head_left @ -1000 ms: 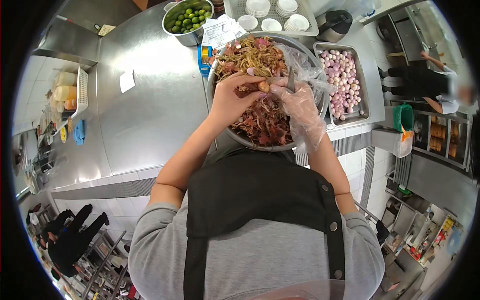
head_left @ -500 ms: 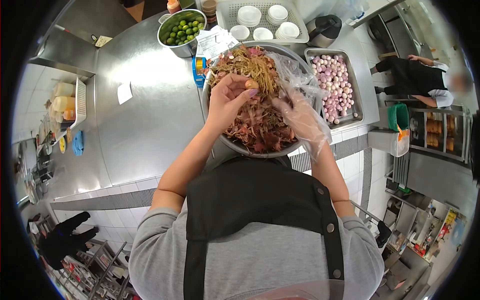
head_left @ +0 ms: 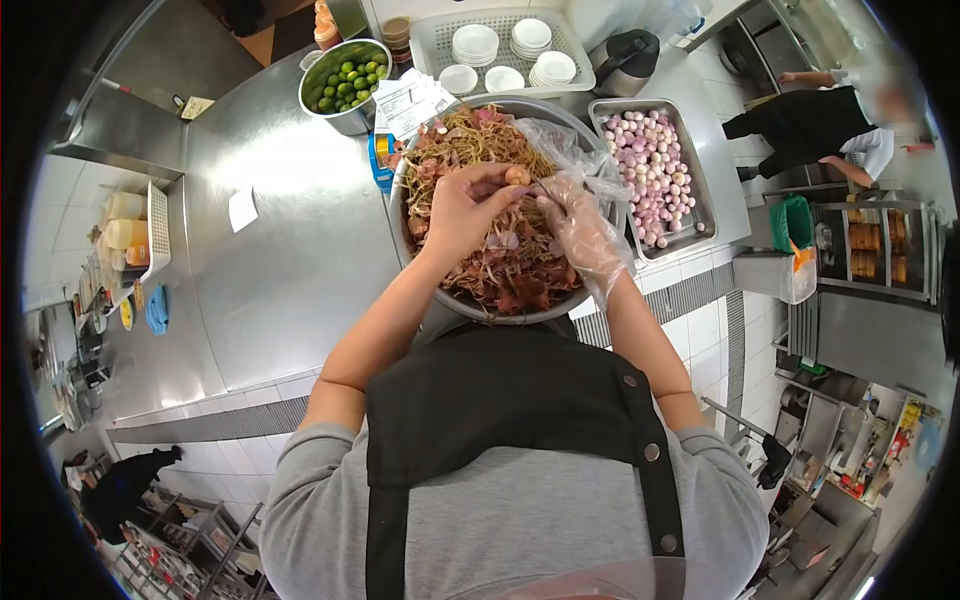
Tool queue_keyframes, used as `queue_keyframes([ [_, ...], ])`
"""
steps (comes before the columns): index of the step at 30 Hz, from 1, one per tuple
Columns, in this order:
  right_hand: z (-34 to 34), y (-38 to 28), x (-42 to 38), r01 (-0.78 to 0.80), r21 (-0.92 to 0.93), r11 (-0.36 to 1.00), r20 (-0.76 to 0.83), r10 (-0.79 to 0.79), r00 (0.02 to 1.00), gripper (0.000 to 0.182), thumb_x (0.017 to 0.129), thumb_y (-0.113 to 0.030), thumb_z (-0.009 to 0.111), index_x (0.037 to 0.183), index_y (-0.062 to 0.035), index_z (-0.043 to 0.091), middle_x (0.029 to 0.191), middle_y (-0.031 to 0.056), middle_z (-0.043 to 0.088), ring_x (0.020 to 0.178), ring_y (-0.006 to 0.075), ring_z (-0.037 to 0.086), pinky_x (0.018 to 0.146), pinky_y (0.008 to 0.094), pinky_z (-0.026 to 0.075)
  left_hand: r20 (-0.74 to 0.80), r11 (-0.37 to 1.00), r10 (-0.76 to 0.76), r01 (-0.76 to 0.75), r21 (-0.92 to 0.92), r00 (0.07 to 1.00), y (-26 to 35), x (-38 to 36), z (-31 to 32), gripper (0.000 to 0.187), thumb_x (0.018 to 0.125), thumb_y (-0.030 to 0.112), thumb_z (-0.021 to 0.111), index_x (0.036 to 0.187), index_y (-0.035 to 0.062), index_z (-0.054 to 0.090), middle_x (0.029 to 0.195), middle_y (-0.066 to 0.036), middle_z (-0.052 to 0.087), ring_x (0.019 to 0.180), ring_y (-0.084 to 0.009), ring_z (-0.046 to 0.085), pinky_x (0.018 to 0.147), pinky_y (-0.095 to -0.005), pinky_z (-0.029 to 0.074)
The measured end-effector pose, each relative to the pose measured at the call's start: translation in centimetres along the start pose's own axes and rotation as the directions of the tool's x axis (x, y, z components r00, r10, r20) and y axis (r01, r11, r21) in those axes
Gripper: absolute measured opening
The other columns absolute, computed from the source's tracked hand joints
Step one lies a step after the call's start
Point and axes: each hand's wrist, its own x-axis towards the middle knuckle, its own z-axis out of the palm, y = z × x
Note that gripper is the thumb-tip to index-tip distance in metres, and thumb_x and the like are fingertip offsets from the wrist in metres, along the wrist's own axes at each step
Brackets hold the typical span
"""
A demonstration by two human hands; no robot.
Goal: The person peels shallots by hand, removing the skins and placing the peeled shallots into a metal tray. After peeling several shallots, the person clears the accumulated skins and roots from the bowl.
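My bare left hand (head_left: pixel 468 208) pinches a small orange-brown shallot (head_left: pixel 517 175) between thumb and fingertips. Close beside it on the right, my right hand (head_left: pixel 575 228) wears a clear plastic glove, its fingers closed near the shallot. Whatever the right fingers grip is too small to make out. Both hands are over a large grey bowl (head_left: pixel 403 232) heaped with reddish skins and dry roots (head_left: pixel 520 285). A clear plastic bag (head_left: pixel 570 145) lies over the bowl's back right side. Right of the bowl, a metal tray (head_left: pixel 706 225) holds peeled pinkish shallots (head_left: pixel 650 165).
Behind the bowl are a metal pot (head_left: pixel 352 122) of green limes, paper slips (head_left: pixel 412 103), a blue-and-yellow item (head_left: pixel 383 160), a rack (head_left: pixel 430 50) of white dishes and a dark jug (head_left: pixel 625 65). Another person (head_left: pixel 825 125) stands at the upper right, and another (head_left: pixel 125 490) at the lower left.
The whole view has shifted slightly. My right hand's gloved fingers have drawn together near the shallot. The person at the upper right has changed arm posture.
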Motion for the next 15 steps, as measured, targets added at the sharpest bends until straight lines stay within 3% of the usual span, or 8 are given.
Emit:
queue_keyframes([
  [2,-0.4,-1.0,-0.4,0.068,0.032,0.997,-0.007,-0.068,0.998,0.030,0.100,-0.019,0.055,0.123,0.0003,0.062,0.118,0.0206,0.066,0.111,0.0384,0.061,0.097,0.0426,0.047,-0.010,0.998,-0.026,0.025,-0.060,1.000,0.3,0.3,0.6,0.027,0.091,0.002,0.071,0.117,-0.0070,0.067,0.099,-0.008,0.074,0.086,-0.0107,0.069,0.076,-0.0242,0.057],
  [5,-1.4,-1.8,-1.0,-0.143,0.190,0.971,0.128,0.120,0.985,0.033,0.101,-0.018,0.053,0.128,-0.0002,0.062,0.124,0.0214,0.064,0.118,0.0353,0.059,0.101,0.0407,0.044,0.086,0.994,-0.054,0.061,-0.087,0.995,0.0,0.6,1.3,0.031,0.095,0.004,0.068,0.124,-0.0044,0.065,0.104,-0.008,0.073,0.088,-0.0113,0.069,0.077,-0.0251,0.058],
  [7,-1.7,-1.4,-1.3,0.087,0.324,0.942,-0.070,-0.068,0.995,0.039,0.102,-0.019,0.051,0.137,-0.0015,0.058,0.131,0.0219,0.061,0.123,0.0315,0.056,0.105,0.0393,0.042,0.076,0.991,-0.125,0.122,0.050,0.989,0.1,0.7,1.8,0.030,0.095,0.006,0.069,0.124,-0.0017,0.068,0.103,-0.007,0.074,0.086,-0.0092,0.068,0.076,-0.0242,0.057],
  [8,-2.1,-1.1,-1.3,0.083,0.322,0.943,-0.073,-0.062,0.995,0.039,0.102,-0.019,0.051,0.137,-0.0015,0.058,0.131,0.0219,0.061,0.123,0.0315,0.056,0.105,0.0393,0.042,0.082,0.991,-0.128,0.125,0.047,0.988,-0.3,0.9,1.8,0.030,0.095,0.006,0.069,0.124,-0.0017,0.068,0.103,-0.007,0.074,0.086,-0.0092,0.068,0.076,-0.0242,0.057],
  [10,-2.8,-1.2,-1.5,0.216,0.224,0.950,-0.079,-0.203,0.976,0.043,0.104,-0.020,0.050,0.144,-0.0036,0.053,0.131,0.0201,0.059,0.122,0.0273,0.054,0.106,0.0361,0.040,0.067,0.975,0.022,-0.037,0.220,0.997,-1.1,1.2,1.6,0.031,0.088,0.011,0.077,0.115,-0.0023,0.072,0.102,-0.009,0.074,0.081,-0.0095,0.067,0.072,-0.0255,0.054],
  [12,-3.2,-2.4,-2.0,0.144,0.194,0.970,-0.036,-0.140,0.990,0.044,0.104,-0.022,0.050,0.145,-0.0044,0.053,0.130,0.0198,0.060,0.124,0.0249,0.054,0.107,0.0346,0.039,0.074,0.969,-0.004,-0.014,0.248,0.997,-1.1,1.0,1.2,0.030,0.086,0.014,0.079,0.111,-0.0022,0.074,0.097,-0.008,0.075,0.078,-0.0092,0.066,0.070,-0.0260,0.053],
  [14,-3.3,-3.1,-2.5,-0.166,0.289,0.943,0.183,0.116,0.976,0.044,0.104,-0.024,0.051,0.144,-0.0039,0.053,0.134,0.0206,0.061,0.131,0.0250,0.052,0.110,0.0350,0.038,0.067,0.976,-0.054,0.038,0.213,0.996,-1.0,0.6,0.9,0.029,0.086,0.015,0.078,0.109,-0.0021,0.074,0.091,-0.007,0.075,0.074,-0.0089,0.066,0.070,-0.0251,0.053],
  [15,-3.1,-3.3,-2.7,-0.169,0.291,0.942,0.187,0.117,0.975,0.044,0.104,-0.024,0.051,0.144,-0.0039,0.053,0.134,0.0206,0.061,0.131,0.0250,0.052,0.110,0.0350,0.038,0.065,0.976,-0.058,0.043,0.214,0.996,-1.0,0.6,0.6,0.029,0.086,0.015,0.078,0.109,-0.0021,0.074,0.091,-0.007,0.075,0.074,-0.0089,0.066,0.070,-0.0251,0.053],
])
